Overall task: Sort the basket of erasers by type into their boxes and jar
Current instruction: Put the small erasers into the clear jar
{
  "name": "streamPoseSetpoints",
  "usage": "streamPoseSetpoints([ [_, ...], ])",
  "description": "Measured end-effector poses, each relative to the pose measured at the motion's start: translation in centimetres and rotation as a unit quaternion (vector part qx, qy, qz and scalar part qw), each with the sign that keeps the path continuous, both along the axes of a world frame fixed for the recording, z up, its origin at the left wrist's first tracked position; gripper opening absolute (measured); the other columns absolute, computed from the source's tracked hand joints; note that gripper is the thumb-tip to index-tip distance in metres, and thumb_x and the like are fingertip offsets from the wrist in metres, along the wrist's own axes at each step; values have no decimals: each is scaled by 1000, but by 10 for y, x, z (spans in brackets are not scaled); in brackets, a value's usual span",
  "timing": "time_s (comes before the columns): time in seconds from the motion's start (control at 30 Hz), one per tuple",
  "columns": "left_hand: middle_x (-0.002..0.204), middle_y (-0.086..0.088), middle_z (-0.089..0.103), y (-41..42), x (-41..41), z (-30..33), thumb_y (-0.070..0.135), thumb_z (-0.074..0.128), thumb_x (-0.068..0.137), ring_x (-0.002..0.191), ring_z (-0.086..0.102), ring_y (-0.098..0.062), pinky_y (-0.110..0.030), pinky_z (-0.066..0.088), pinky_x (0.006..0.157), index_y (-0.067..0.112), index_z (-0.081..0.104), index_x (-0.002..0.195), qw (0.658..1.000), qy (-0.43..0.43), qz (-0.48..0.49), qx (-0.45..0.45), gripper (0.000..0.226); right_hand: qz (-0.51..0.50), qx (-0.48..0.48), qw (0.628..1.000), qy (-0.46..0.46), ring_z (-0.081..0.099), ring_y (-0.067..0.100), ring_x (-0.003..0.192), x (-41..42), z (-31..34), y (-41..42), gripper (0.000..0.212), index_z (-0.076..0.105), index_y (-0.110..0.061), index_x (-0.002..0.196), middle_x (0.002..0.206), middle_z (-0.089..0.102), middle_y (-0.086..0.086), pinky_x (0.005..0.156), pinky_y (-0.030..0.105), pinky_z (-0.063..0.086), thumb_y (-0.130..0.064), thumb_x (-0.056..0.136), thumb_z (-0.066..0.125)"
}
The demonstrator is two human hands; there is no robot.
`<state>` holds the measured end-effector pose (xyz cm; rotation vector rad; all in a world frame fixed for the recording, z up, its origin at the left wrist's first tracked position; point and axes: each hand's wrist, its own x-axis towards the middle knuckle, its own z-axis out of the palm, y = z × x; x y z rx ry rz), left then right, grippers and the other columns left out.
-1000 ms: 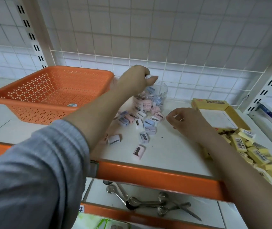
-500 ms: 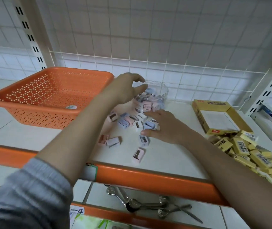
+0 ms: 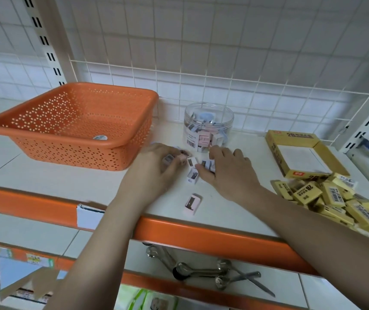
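both hands down on the shelf (image 3: 71,186) in front of the clear jar (image 3: 208,126), which is part full of small erasers. left hand (image 3: 154,173) curls its fingers round a few small erasers (image 3: 169,158); right hand (image 3: 228,173) cups over others, grip unclear. one pink eraser (image 3: 192,204) lies loose nr the shelf edge. orange basket (image 3: 71,121) at left, yellow box (image 3: 299,153) w/ a yellow eraser pile (image 3: 326,198) at right.
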<state>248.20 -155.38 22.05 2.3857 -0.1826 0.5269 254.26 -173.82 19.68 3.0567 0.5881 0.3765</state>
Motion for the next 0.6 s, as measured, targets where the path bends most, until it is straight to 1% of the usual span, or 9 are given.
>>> streamPoseSetpoints([
  [0.13,111,0,65,6,-6,-6,22,57,90,111,54,-16,-21,37,86,19,69,105,999,12,14,36,20,14,103,994,32,44,27,102,-3,5,-1,48,47,-19,110,116,52,3,83,38,41,-61,87,44],
  [0.23,111,1,65,9,-10,-11,19,58,89,105,57,-17,-22,39,85,18,69,107,998,14,23,49,21,39,156,987,21,42,26,95,-4,2,-3,38,54,-17,97,109,48,1,82,35,40,-53,86,53],
  [0.27,111,1,65,10,-11,-12,18,58,88,103,58,-17,-23,40,84,18,69,106,998,13,24,51,21,53,177,983,6,43,25,91,-5,0,-3,34,55,-15,92,105,48,1,79,34,39,-48,86,56],
  [0.33,108,0,65,9,-13,-13,16,59,87,99,59,-17,-24,42,81,18,70,105,998,12,24,48,20,94,202,974,-27,47,25,75,-9,-1,0,24,56,-12,82,88,50,2,64,31,36,-35,86,62],
  [0.4,106,1,65,9,-15,-13,15,60,87,98,59,-16,-23,42,80,18,70,104,999,5,21,45,20,137,178,972,-68,48,26,52,-18,2,6,18,54,-11,73,64,48,2,51,26,27,-25,82,62],
  [0.43,107,2,65,9,-16,-13,15,60,87,98,59,-16,-23,42,80,19,70,104,999,2,21,44,20,151,160,972,-87,48,26,48,-20,2,8,17,54,-11,71,59,46,1,48,26,25,-23,82,60],
  [0.5,107,3,64,11,-17,-13,18,60,87,97,59,-15,-25,45,81,22,69,105,999,4,23,39,21,133,151,977,-73,49,25,56,-21,13,10,18,54,-13,78,62,44,-2,52,28,28,-26,90,55],
  [0.53,108,4,63,11,-18,-13,21,60,87,96,59,-15,-27,46,79,23,69,106,999,7,27,38,21,104,168,979,-49,48,22,62,-18,21,9,18,53,-15,82,66,44,-5,56,30,30,-30,93,51],
  [0.6,113,5,61,12,-21,-13,34,61,86,95,59,-16,-28,46,79,27,66,112,998,30,37,47,28,62,241,967,-58,48,21,66,-7,41,9,19,50,-18,83,63,45,-5,60,32,35,-34,93,47],
])
